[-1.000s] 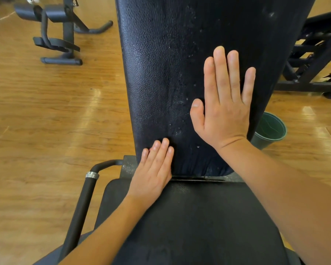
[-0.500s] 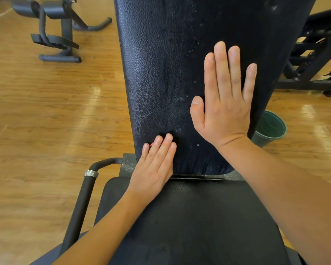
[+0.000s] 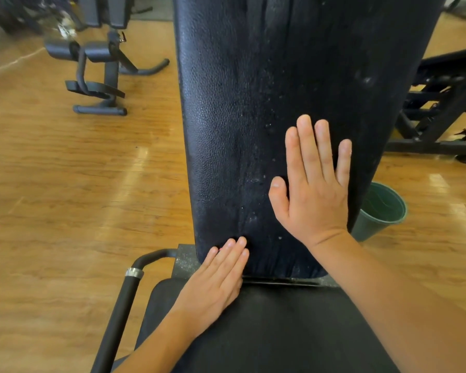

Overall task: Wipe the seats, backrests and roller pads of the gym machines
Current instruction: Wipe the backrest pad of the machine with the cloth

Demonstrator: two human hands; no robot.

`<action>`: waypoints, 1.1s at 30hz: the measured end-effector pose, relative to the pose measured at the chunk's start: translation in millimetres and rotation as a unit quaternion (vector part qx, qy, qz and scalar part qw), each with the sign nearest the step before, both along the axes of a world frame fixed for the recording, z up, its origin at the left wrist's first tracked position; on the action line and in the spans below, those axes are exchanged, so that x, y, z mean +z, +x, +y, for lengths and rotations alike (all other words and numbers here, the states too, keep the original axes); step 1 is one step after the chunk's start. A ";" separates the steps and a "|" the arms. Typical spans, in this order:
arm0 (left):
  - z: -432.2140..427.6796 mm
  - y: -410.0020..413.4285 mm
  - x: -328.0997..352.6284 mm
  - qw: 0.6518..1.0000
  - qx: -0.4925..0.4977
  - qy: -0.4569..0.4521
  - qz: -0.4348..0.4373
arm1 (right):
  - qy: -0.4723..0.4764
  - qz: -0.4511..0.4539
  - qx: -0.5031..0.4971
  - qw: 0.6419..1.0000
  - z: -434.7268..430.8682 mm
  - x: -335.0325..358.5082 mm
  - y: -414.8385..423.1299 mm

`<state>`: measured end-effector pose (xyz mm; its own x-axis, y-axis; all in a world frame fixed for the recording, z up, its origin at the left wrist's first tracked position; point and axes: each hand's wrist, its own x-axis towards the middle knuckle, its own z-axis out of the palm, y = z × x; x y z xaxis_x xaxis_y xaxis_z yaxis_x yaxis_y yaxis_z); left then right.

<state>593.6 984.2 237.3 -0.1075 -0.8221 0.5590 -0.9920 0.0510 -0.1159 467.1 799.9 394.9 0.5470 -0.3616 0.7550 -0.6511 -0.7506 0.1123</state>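
Note:
A black padded backrest (image 3: 242, 109) rises in front of me, its leather speckled with small pale spots. Below it lies the black seat (image 3: 285, 332). My right hand (image 3: 314, 189) lies flat on the lower right of the backrest, fingers straight and pointing up. My left hand (image 3: 215, 278) rests flat across the gap where seat meets backrest, its fingertips touching the backrest's bottom edge. Neither hand holds anything. No cloth is in view.
A black side handle with a silver ring (image 3: 127, 286) juts out left of the seat. A dark green bucket (image 3: 379, 214) stands on the wooden floor behind the backrest's right edge. Another machine with roller pads (image 3: 92, 52) stands far left, and a black frame (image 3: 436, 114) at right.
Both hands have stayed flat in nearly the same spots. My head has tipped up slightly, so more of the backrest and the room behind shows.

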 end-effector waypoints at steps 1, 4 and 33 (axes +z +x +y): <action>0.4 0.2 0.5 1.000 0.001 -0.002 0.002 | 0.004 0.000 0.004 1.000 0.4 1.0 -0.9; 2.3 -1.7 1.7 1.000 0.013 -0.007 0.009 | 0.029 -0.002 0.015 0.999 3.6 4.6 -2.1; -161.2 72.4 440.0 0.956 -0.027 -0.248 0.156 | 0.206 0.149 -0.002 0.967 9.4 52.4 -21.8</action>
